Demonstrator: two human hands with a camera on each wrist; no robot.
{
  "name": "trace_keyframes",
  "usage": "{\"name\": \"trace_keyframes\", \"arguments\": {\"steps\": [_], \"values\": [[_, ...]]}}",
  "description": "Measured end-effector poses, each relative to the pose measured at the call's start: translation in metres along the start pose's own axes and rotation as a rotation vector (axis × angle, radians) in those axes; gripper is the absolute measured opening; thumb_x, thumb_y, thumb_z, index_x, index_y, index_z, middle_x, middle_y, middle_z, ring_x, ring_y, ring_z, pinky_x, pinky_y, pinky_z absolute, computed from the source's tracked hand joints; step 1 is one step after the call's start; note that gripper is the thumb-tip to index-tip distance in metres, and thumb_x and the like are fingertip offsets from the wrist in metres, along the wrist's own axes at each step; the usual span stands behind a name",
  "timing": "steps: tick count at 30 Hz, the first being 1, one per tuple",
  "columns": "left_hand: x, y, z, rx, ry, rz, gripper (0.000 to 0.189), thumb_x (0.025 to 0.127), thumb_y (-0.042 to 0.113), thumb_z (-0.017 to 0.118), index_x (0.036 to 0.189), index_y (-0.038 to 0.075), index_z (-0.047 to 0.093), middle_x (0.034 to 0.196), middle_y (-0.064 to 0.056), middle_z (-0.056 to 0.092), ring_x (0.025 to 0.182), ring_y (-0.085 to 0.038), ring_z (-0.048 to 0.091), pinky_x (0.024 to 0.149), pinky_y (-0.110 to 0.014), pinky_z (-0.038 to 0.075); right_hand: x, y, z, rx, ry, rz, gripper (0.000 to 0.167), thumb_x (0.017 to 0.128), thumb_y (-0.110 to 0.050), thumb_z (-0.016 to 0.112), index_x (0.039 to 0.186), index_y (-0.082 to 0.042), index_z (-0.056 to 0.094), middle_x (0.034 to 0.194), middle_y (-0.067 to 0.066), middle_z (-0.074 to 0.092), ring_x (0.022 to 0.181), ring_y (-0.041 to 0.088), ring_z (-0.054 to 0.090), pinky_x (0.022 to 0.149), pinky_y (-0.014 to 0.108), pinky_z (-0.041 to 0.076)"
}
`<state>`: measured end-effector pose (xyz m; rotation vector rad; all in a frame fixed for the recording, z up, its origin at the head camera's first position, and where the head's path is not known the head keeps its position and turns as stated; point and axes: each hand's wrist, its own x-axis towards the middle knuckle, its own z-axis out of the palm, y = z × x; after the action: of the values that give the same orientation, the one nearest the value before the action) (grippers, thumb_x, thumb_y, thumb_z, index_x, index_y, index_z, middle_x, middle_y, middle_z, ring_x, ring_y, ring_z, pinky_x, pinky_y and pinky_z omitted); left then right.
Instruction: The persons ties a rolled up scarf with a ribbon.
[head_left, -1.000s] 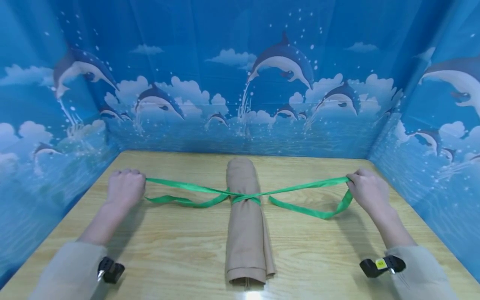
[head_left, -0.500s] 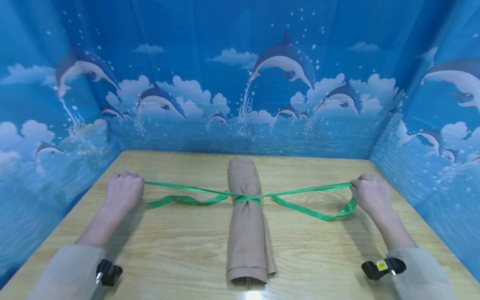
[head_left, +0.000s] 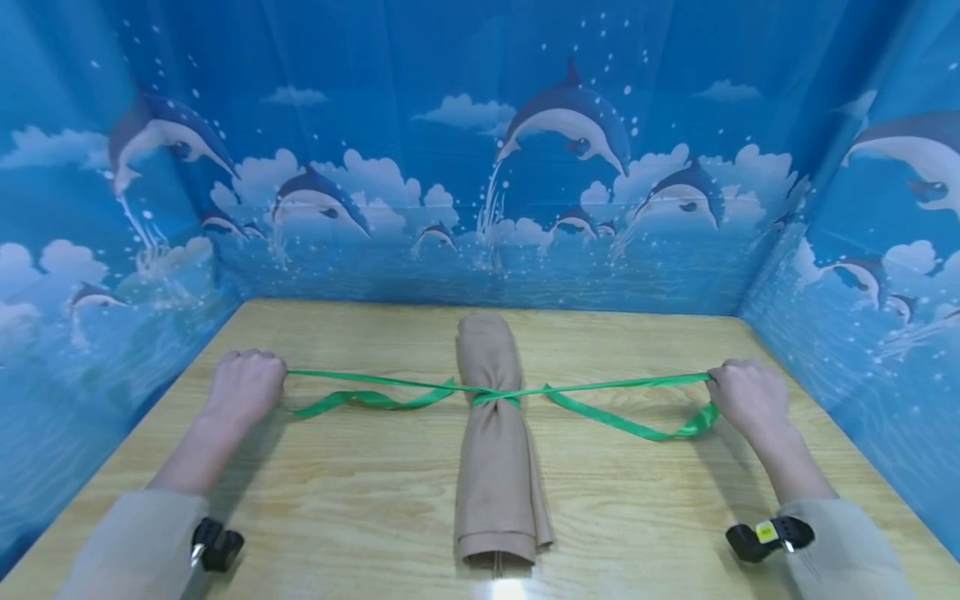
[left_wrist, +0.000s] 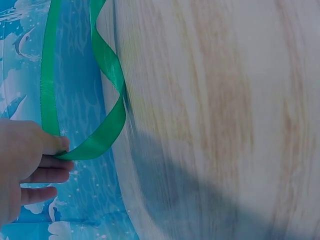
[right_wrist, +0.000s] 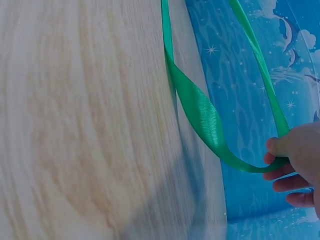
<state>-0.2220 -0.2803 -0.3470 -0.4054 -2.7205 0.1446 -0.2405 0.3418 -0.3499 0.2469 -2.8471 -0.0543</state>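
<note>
A rolled beige cloth lies lengthwise on the table, cinched near its upper half by a green ribbon whose two ends cross over it. At the left, my left hand pinches one end between thumb and fingers. My right hand pinches the other end out at the right. Both stretches run straight and taut to the cloth. Beyond each pinch, a loose tail curls back; the left wrist view shows the left tail twisting down, the right wrist view the right tail.
The wooden table has blue dolphin-print curtains along its back and both sides. A small black device sits at the left sleeve cuff, and another black device at the right one.
Both hands have come slightly lower, and the right hand has moved a little further right. The held ribbon stretches are straighter, and the cloth looks more pinched in at the crossing.
</note>
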Motion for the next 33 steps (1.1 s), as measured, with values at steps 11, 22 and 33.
{"name": "trace_keyframes", "arguments": {"steps": [11,22,33], "values": [[0.002,-0.004,-0.002,-0.018,-0.042,0.001,0.023,0.062,-0.01,0.05,0.049,0.01,0.047,0.052,-0.006,0.048,0.049,-0.027,0.05,0.049,-0.045,0.045,-0.001,0.009,-0.001,0.022,-0.057,0.03,0.022,0.084,-0.006,0.052,0.063,-0.01,0.057,0.059,0.003,0.048,0.055,0.021,0.046,0.042,0.036,0.034],[0.006,-0.004,-0.002,-0.049,-0.136,-0.006,0.022,0.064,-0.008,0.05,0.052,0.011,0.05,0.056,-0.008,0.052,0.053,-0.028,0.052,0.051,-0.046,0.046,-0.001,0.015,-0.003,0.023,-0.132,0.042,0.021,0.084,-0.009,0.053,0.065,-0.011,0.062,0.06,0.003,0.052,0.055,0.022,0.047,0.043,0.039,0.035],[0.0,-0.003,0.006,-0.054,-0.181,-0.01,0.016,0.067,-0.006,0.057,0.057,0.007,0.054,0.059,-0.011,0.055,0.055,-0.03,0.054,0.052,-0.047,0.048,-0.003,0.017,0.003,0.044,-0.195,0.01,0.017,0.084,-0.01,0.055,0.072,-0.009,0.067,0.063,0.003,0.058,0.056,0.02,0.052,0.045,0.04,0.04]]}}
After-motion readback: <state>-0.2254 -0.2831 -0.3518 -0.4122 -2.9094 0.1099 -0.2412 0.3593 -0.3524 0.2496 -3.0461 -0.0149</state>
